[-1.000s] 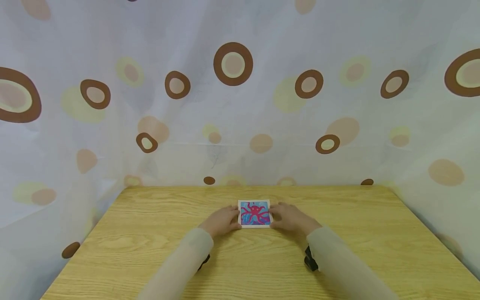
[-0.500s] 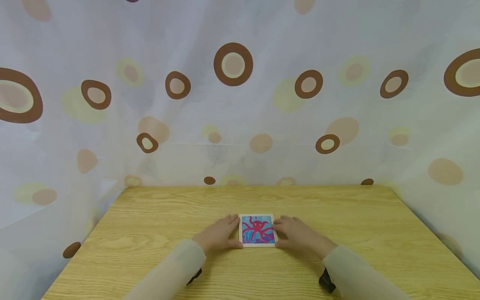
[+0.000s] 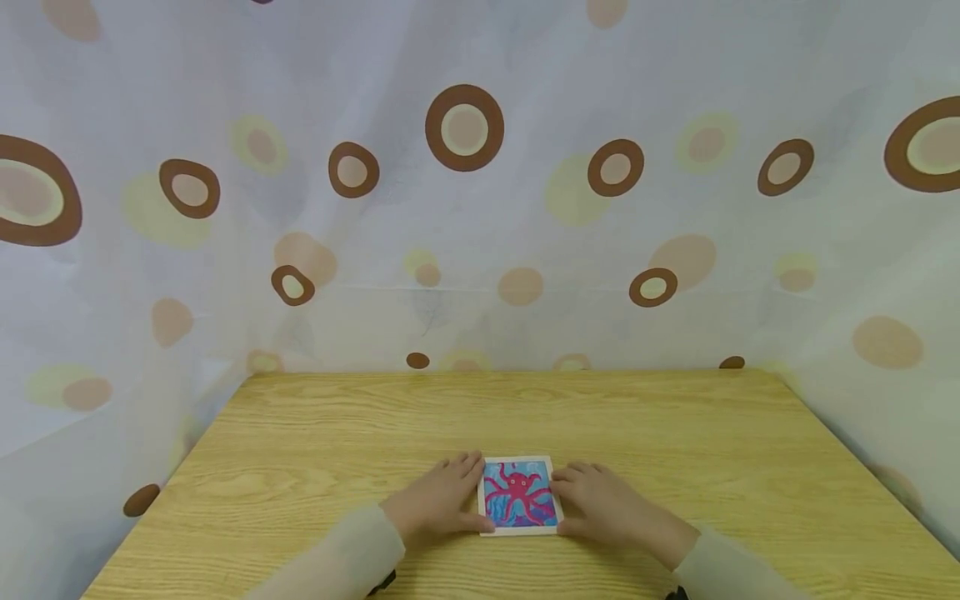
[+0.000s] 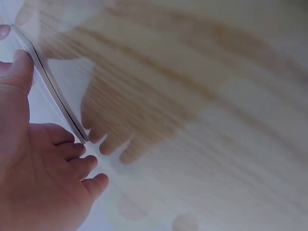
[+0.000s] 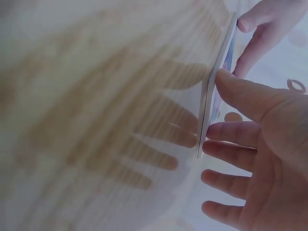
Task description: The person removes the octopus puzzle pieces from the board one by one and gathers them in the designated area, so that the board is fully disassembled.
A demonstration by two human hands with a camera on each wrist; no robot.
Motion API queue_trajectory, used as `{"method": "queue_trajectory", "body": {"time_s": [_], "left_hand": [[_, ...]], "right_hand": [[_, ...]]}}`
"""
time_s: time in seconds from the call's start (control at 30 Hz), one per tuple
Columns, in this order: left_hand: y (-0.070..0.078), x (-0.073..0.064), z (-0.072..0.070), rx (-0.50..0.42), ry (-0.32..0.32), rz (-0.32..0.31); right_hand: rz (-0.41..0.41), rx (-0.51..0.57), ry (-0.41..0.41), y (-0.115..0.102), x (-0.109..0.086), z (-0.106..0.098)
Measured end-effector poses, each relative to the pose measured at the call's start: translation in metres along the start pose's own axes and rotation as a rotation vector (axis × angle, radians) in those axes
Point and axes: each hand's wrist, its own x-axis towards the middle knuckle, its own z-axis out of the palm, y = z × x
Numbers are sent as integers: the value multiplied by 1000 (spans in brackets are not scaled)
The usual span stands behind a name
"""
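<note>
A small square picture of a pink octopus on blue, with a white frame, lies flat at the wooden table between both hands. My left hand is at its left edge, thumb by the near corner and fingers toward the far corner. At the right edge my right hand touches the frame with thumb and fingertips. Seen side-on in the left wrist view, the frame's edge is thin, with a dark line along it. The fingers of the right hand are nearly straight in the right wrist view.
The wooden table has a glossy top that mirrors the hands in the wrist views. Behind it and along both sides hangs a pale sheet printed with brown rings and spots. Part of a dark wrist strap shows under the left sleeve.
The octopus picture has slid across the table toward me, both hands moving with it and staying at its sides. The forearms have drawn back and spread slightly.
</note>
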Motion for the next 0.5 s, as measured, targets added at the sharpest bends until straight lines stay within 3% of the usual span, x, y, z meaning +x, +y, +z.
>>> {"method": "queue_trajectory", "body": {"time_s": [0.23,0.5], "left_hand": [[5,-6,-2,-4,-15,-1],[6,-6,-2,5,-26,-16]], "right_hand": [[-28,-32,24,-5,-6,-2],[-23,3,33,-6,-7,-1]]}}
